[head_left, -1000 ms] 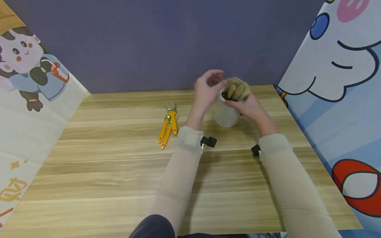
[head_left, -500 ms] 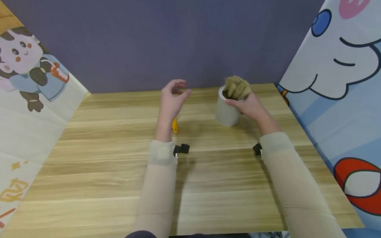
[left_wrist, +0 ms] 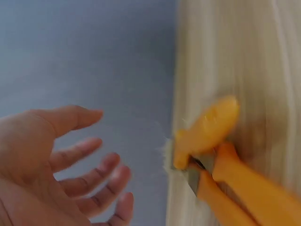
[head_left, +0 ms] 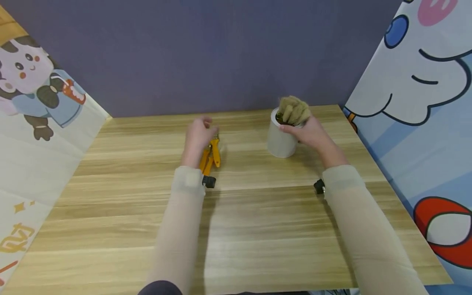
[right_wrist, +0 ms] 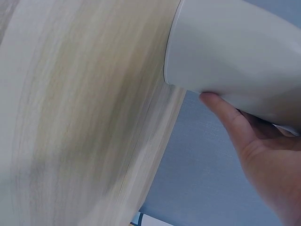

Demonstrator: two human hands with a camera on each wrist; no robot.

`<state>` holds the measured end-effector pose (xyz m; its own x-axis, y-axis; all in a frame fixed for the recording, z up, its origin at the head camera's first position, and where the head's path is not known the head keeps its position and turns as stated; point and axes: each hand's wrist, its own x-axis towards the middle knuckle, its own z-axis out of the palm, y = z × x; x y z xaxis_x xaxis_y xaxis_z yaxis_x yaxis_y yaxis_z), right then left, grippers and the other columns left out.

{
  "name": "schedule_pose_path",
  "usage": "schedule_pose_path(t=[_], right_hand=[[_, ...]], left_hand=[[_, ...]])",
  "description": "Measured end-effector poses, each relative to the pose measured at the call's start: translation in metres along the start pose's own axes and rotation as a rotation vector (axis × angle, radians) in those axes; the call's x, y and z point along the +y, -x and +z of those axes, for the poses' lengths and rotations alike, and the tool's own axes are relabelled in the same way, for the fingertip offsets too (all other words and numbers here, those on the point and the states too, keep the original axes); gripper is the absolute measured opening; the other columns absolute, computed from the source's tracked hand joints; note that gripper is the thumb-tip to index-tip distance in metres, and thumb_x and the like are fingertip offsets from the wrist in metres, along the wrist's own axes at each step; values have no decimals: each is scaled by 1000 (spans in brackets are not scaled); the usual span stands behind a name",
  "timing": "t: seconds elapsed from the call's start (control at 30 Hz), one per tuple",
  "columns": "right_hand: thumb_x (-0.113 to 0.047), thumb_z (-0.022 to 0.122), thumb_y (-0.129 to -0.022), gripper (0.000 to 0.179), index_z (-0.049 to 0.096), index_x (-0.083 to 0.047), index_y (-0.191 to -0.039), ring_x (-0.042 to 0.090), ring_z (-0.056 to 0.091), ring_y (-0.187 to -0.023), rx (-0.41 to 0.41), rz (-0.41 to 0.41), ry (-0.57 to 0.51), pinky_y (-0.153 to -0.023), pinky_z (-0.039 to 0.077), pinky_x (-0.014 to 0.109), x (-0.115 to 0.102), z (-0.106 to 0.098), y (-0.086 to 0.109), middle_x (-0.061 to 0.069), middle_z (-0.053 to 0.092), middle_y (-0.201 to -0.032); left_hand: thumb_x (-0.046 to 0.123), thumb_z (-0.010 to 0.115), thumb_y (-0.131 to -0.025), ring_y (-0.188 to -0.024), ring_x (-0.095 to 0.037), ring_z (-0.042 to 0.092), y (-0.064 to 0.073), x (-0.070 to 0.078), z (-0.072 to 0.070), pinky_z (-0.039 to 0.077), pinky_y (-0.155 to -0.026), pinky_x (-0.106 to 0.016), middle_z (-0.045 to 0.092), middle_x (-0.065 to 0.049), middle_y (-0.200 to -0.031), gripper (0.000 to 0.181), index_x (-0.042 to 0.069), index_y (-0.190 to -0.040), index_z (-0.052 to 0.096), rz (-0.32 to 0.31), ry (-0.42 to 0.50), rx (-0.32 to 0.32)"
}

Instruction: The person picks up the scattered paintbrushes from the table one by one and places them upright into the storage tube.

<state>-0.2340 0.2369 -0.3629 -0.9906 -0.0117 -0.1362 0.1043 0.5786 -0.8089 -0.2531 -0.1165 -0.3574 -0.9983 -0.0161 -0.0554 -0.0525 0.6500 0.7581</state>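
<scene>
Over the far ends of the yellow-handled paintbrushes (head_left: 216,153) is my left hand (head_left: 199,133). Its fingers are spread and loosely bent in the left wrist view, apart from the brush handles (left_wrist: 207,127). The brushes lie in a small overlapping pile, partly hidden by that hand and wrist. My right hand (head_left: 313,133) grips a white cylindrical cup (head_left: 281,143) near its rim, thumb at the front. Tan bristle heads (head_left: 293,110) stick up out of the cup, crowded to its right side. In the right wrist view, fingers curl round the cup's wall (right_wrist: 235,52).
The wood-grain table (head_left: 110,196) runs back to a dark blue-grey panel (head_left: 184,57). Cartoon-printed panels stand on the left (head_left: 55,102) and the right (head_left: 424,164). Black camera mounts sit at the left cuff (head_left: 209,181) and the right cuff (head_left: 319,187).
My left hand has moved left from beside the cup to the brushes on the table and come lower. The right hand keeps its grip on the cup, which stays in place.
</scene>
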Motion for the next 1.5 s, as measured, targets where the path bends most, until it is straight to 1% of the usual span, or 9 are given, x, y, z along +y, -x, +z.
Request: schedule_pose_path(t=[0.13,0.3,0.5,0.6,0.7,0.9,1.2,1.4,1.5], right_hand=[[-66,80,-86,115,11,-33,-172,42,51,-144,-5,-18,-7,-94,60,51,1,1,-1,22,35,-170],[-69,79,-85,117,14,-25,-172,42,50,-147,-12,16,-14,-100,58,56,-1,0,0,22,34,-170],[-70,79,-84,119,15,-22,-172,42,50,-146,-12,33,-3,-101,58,55,0,0,0,22,34,-170],[-69,79,-85,119,14,-22,-172,42,49,-147,-14,36,-14,-101,58,55,1,0,-1,22,33,-171],[-68,79,-85,118,14,-22,-172,42,49,-148,-11,33,-13,-102,58,56,1,-1,0,22,33,-171],[-71,78,-85,118,17,-18,-172,41,53,-143,-14,47,20,-99,58,52,-1,0,3,23,37,-168],[-68,79,-86,116,14,-24,-172,41,51,-145,-5,-2,-4,-97,58,53,-2,0,1,23,35,-169],[-69,78,-85,117,14,-23,-172,41,50,-145,-22,29,-1,-99,58,53,-1,1,2,22,35,-170],[-71,77,-85,117,17,-20,-172,40,51,-145,-19,45,1,-100,57,54,-1,1,3,21,36,-169]], left_hand=[[35,69,-102,-126,-40,63,-15,-4,3,54,-108,-55,62,-22,-147,55,5,-146,57,-69,-208,-64],[39,74,-98,-109,-36,68,-25,-8,11,58,-100,-51,69,-20,-125,53,0,-131,59,-30,-397,-104],[34,80,-95,-99,-32,65,-32,-13,24,59,-96,-47,66,-16,-109,47,1,-121,60,-9,-457,-117],[27,83,-93,-95,-30,62,-34,-20,27,58,-92,-45,64,-15,-104,37,1,-109,61,16,-410,-121],[21,82,-90,-95,-31,61,-36,-27,27,57,-90,-44,67,-17,-107,35,-1,-111,63,30,-344,-103],[18,75,-93,-114,-37,66,-39,-31,19,56,-100,-49,69,-22,-134,48,-1,-135,62,16,-254,-67],[10,73,-98,-120,-37,65,-34,-8,-6,57,-99,-51,63,-21,-138,49,5,-144,55,113,16,53],[19,76,-99,-133,-32,60,-23,11,-19,56,-105,-49,60,-13,-145,49,13,-145,57,137,65,91],[21,76,-100,-132,-29,61,-18,21,-23,58,-102,-45,59,-10,-146,50,18,-146,57,143,86,93]])
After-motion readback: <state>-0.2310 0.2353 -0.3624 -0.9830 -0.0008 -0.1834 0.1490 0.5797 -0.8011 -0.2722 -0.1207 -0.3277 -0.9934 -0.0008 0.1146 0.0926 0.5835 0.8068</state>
